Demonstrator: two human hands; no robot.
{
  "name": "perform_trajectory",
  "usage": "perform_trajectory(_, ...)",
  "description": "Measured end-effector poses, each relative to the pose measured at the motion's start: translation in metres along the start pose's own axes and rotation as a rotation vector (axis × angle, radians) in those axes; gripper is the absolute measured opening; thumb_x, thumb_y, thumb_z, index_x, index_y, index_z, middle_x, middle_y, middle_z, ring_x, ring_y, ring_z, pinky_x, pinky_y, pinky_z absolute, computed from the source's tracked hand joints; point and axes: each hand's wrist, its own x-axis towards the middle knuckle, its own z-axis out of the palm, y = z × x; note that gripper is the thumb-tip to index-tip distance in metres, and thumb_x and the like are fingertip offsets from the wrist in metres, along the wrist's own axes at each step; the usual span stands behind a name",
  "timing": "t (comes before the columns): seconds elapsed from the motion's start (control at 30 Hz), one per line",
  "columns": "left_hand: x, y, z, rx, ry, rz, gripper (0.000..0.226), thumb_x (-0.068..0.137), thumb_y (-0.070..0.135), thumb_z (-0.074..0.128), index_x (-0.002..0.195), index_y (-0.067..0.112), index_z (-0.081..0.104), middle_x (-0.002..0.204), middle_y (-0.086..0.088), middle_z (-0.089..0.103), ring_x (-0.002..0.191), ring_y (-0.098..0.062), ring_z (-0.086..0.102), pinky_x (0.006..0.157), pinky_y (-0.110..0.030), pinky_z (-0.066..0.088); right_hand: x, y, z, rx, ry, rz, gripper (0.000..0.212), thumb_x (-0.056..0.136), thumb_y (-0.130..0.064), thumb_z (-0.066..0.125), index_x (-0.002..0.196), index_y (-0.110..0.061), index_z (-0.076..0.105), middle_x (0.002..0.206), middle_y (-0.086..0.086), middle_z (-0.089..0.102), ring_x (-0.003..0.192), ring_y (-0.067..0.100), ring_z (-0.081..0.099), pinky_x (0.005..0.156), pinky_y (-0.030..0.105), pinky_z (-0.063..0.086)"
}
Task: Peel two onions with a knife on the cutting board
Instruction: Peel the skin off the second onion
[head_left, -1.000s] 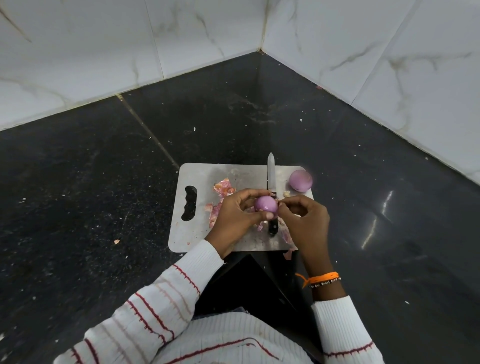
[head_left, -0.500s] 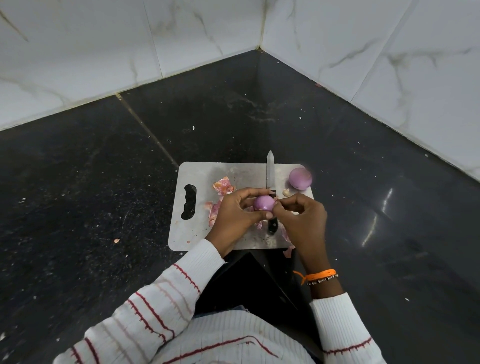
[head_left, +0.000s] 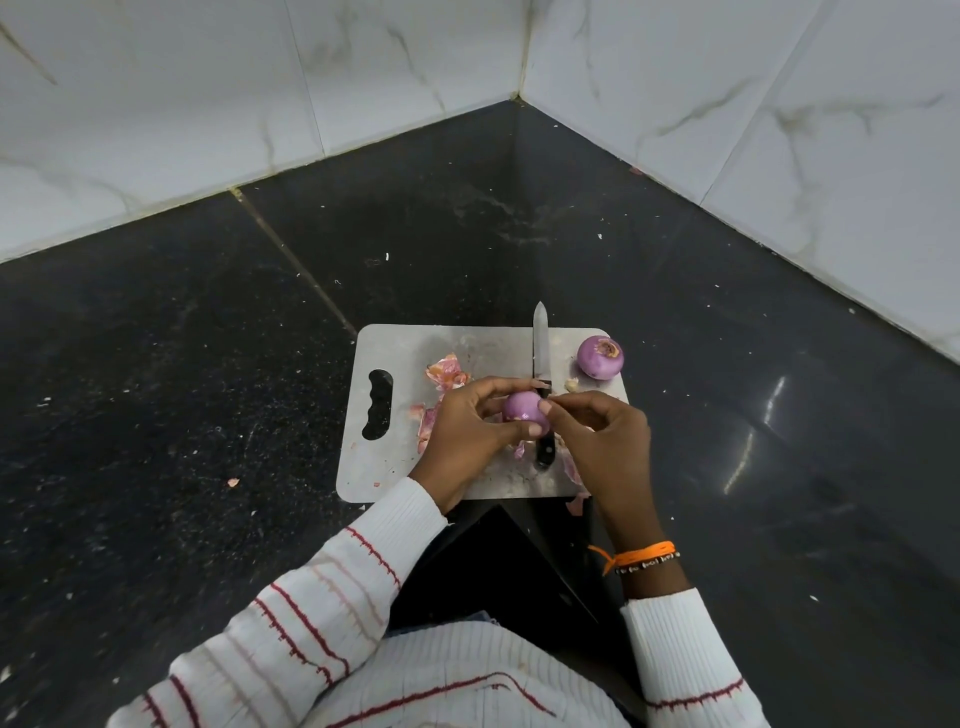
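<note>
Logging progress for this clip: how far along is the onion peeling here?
Done, it appears: one peeled onion sits at the cutting board's far right corner, with loose skins on the board. In hand: the left hand holds the second onion, mostly bare, while the right hand pinches at its side. The knife lies unused. Left: the last bits of skin.

Cutting board (head_left: 395, 467) sits on counter (head_left: 208, 364), near its front edge. Knife (head_left: 540, 353) lies on board, tip past far edge. 2nd onion (head_left: 600, 356) at far right corner; peel scraps (head_left: 444, 371) left of knife (handle-hole end further left).
</note>
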Motion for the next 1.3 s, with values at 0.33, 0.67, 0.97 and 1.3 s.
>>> perform_trajectory(0.33, 0.003, 0.0, 0.0, 0.127, 0.03, 0.046, 0.044, 0.067, 0.0, 0.08, 0.103, 0.023, 0.07, 0.111, 0.003, 0.069, 0.107, -0.014, 0.062, 0.092, -0.037, 0.054, 0.0, -0.003, -0.003, -0.006, 0.006, -0.072, 0.014, 0.076, -0.005, 0.072, 0.071, -0.018, 0.071, 0.069, -0.003, 0.069, 0.069, 0.014, 0.065, 0.07, 0.03, 0.053)
perform_trajectory(0.67, 0.002, 0.002, -0.001, 0.094, 0.0, 0.067, 0.045, 0.065, 0.0, 0.082, 0.1, 0.027, 0.07, 0.11, 0.004, 0.07, 0.105, -0.012, 0.064, 0.091, -0.033, 0.054, 0.005, 0.005, -0.002, -0.002, 0.035, -0.028, 0.011, 0.078, -0.004, 0.069, 0.077, -0.015, 0.072, 0.069, -0.004, 0.069, 0.061, 0.001, 0.062, 0.065, 0.019, 0.051)
perform_trajectory(0.97, 0.004, -0.003, -0.001, 0.104, 0.016, 0.037, 0.043, 0.068, 0.003, 0.081, 0.105, 0.023, 0.069, 0.112, 0.003, 0.069, 0.106, -0.014, 0.063, 0.089, -0.031, 0.055, 0.002, 0.005, -0.001, 0.146, -0.029, 0.051, 0.006, 0.08, -0.013, 0.071, 0.079, -0.019, 0.073, 0.075, -0.002, 0.073, 0.073, 0.012, 0.069, 0.072, 0.028, 0.055)
perform_trajectory(1.3, 0.004, -0.002, 0.001, 0.092, 0.044, 0.041, 0.042, 0.068, 0.003, 0.081, 0.106, 0.018, 0.07, 0.109, 0.002, 0.069, 0.101, -0.012, 0.065, 0.085, -0.025, 0.056, 0.005, 0.008, 0.01, 0.025, 0.09, -0.029, 0.006, 0.084, -0.008, 0.065, 0.081, -0.011, 0.069, 0.075, 0.0, 0.067, 0.075, 0.019, 0.064, 0.071, 0.032, 0.053)
